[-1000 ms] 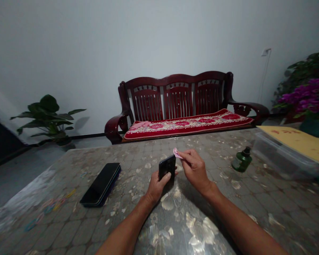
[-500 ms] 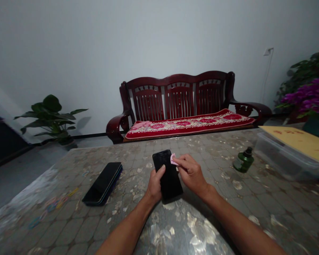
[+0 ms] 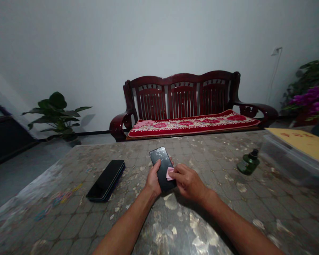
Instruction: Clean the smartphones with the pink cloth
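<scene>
A black smartphone (image 3: 162, 163) is held above the table by my left hand (image 3: 153, 180), the thumb lying on its screen edge and fingertips showing at the far side. Pale reflections cover the upper part of the screen. My right hand (image 3: 189, 182) pinches a small pink cloth (image 3: 170, 173), which lies against the lower right of the screen. To the left, a stack of dark phones (image 3: 106, 180) rests on the patterned tablecloth.
Colourful rings or bands (image 3: 61, 199) lie at the table's left. On the right stand a green bottle (image 3: 248, 163) and a clear plastic box (image 3: 281, 159) with a yellow sheet (image 3: 300, 140) on top. Behind the table (image 3: 215, 226) is a wooden bench (image 3: 182, 95).
The pink cloth in my right hand has moved down the phone from its upper right edge. The phone has tilted, and its screen now catches reflections. The view has turned slightly left.
</scene>
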A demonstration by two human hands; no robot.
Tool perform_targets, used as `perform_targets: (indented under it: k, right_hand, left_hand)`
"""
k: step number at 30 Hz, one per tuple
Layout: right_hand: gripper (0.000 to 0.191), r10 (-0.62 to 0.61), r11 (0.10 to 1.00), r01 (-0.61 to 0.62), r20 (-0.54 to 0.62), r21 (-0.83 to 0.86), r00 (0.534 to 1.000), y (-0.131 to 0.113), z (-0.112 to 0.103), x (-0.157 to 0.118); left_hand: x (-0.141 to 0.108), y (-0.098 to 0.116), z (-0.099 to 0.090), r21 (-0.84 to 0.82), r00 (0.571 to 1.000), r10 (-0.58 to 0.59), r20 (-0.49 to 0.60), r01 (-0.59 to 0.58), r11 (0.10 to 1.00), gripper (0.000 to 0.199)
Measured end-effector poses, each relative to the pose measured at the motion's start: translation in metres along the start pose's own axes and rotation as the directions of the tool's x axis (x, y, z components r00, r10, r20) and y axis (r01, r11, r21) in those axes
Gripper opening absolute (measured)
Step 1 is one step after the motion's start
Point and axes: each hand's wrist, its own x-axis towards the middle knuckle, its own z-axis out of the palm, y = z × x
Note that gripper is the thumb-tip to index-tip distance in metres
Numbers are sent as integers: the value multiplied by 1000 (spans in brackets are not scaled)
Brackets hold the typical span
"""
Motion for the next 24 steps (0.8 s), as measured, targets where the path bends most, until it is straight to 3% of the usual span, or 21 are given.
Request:
perform_targets:
  k: [3, 6, 9, 13, 19, 21, 24]
  right_hand:
    - [30, -6, 997, 10, 47, -83, 999, -2, 2, -1]
    - [27, 36, 991, -35, 9, -131, 999, 3, 5, -3]
    - [28, 107, 980, -112, -41, -165, 993, 11, 5, -5]
    - [31, 162, 972, -171, -72, -163, 984, 11, 5, -6]
    - [25, 1, 993, 7, 72, -120, 997, -4, 12, -8]
    - [24, 29, 990, -18, 80, -143, 996, 0, 13, -9]
    - [24, 171, 965, -156, 59, -210, 983, 16, 10, -12]
  left_hand:
    - [1, 3, -1, -16, 998, -57, 22, 58, 998, 48]
    - [-2, 2, 5, -49, 989, -144, 17, 145, 988, 62]
    - [-7, -5, 12, -6, 979, -193, -61, 193, 981, 74]
    - [-10, -12, 16, 126, 964, -142, -224, 173, 977, 66]
    - [-5, -11, 10, 161, 978, -120, -173, 148, 976, 48]
    - [-3, -12, 8, 158, 983, -102, -154, 126, 979, 43]
    - [-2, -18, 6, 170, 987, -108, -120, 128, 977, 39]
